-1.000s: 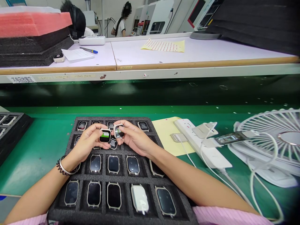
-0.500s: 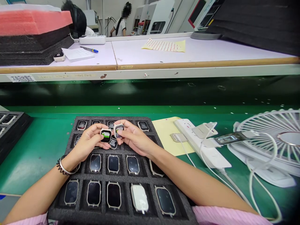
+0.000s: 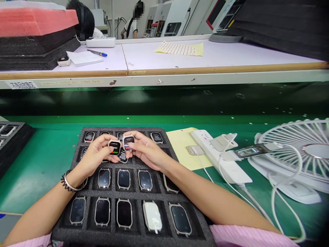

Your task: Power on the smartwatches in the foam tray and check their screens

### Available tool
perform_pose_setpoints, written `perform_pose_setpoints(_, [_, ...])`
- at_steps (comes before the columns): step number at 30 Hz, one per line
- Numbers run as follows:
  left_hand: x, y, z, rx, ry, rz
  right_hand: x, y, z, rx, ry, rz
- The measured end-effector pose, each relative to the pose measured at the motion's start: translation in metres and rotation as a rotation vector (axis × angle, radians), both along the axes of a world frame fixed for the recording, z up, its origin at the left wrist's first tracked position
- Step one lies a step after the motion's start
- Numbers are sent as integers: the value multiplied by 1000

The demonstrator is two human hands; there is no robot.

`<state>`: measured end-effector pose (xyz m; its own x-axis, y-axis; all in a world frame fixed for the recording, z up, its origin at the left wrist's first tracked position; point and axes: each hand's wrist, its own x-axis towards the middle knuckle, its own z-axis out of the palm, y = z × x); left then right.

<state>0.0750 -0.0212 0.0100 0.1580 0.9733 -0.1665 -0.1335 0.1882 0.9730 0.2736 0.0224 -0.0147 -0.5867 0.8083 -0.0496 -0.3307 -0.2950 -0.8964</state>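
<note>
My left hand (image 3: pixel 99 151) grips a smartwatch body (image 3: pixel 114 146) by its edges, thumb on its lit screen, which shows a green strip. Close beside it, my right hand (image 3: pixel 144 149) is closed on a second smartwatch (image 3: pixel 128 141), its thumb also against the lit screen. Both are held above a black foam tray (image 3: pixel 113 193) with rows of compartments. Strapless watches lie in many of them: dark-screened ones such as this watch (image 3: pixel 124 213) in the near rows, lit ones showing text at the far side. One watch (image 3: pixel 152 216) shows a white face. My hands hide part of the middle rows.
To the right are a white power strip (image 3: pixel 205 145) with chargers and cables, a yellow sheet (image 3: pixel 183 156) and a white fan (image 3: pixel 303 151). Another foam tray (image 3: pixel 15 144) sits at left. Behind runs a raised shelf (image 3: pixel 144 63) with foam stacks; two people are beyond.
Both hands keep hold of their watches in nearly the same place. The displays differ: the left watch's green area is now a thinner strip, and the right watch's screen has changed too.
</note>
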Motion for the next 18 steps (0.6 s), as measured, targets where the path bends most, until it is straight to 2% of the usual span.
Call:
perform_pose_setpoints(13, [0,3,-1,44,23,1,-1,2,0,-5,26,-31])
perform_pose_setpoints(16, [0,-3,10,85,17,-15,-2,2,-1,0,56,-20])
perform_pose_setpoints(18, [2,-16,28,113,-12,-96,-3,3,-1,14,69,-2])
